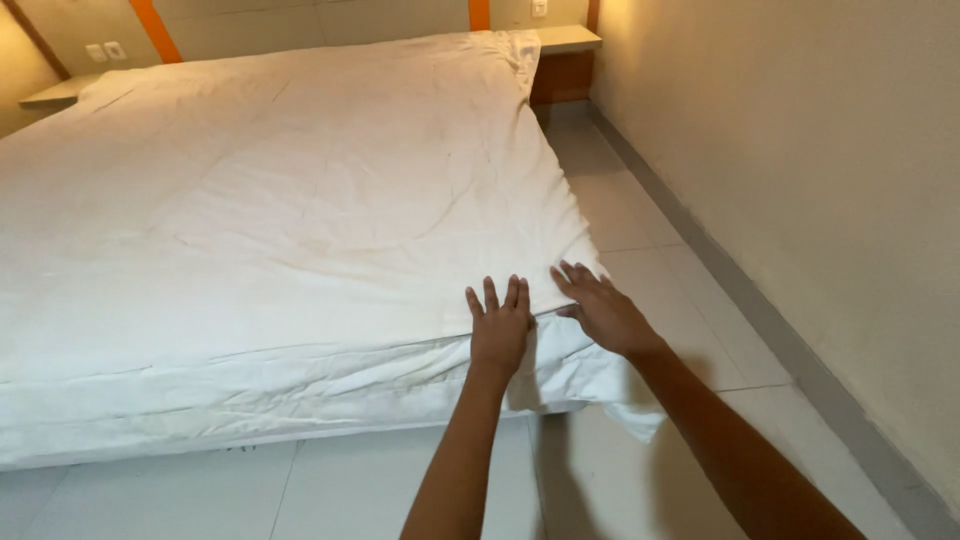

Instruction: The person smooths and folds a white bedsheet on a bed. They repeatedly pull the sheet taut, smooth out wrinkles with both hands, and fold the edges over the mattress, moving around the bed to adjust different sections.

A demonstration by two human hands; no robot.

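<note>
At the near right corner of the bed [120, 420], your left hand [500, 325] and right hand [603, 312] lie flat, fingers spread, gripping nothing, pressing the white sheet [300, 200] covering the mattress.

Duvet [280, 190]: you see plain white, no pattern, with faint yellowish marks.
Floor [640, 215]: you see pale grey-white tiles with thin darker joints.
Wall [800, 130]: you see plain beige with a grey skirting.
Headboard stripe [150, 22]: you see orange.
Bedside shelf [565, 60]: you see a cream top over reddish-brown.
</note>
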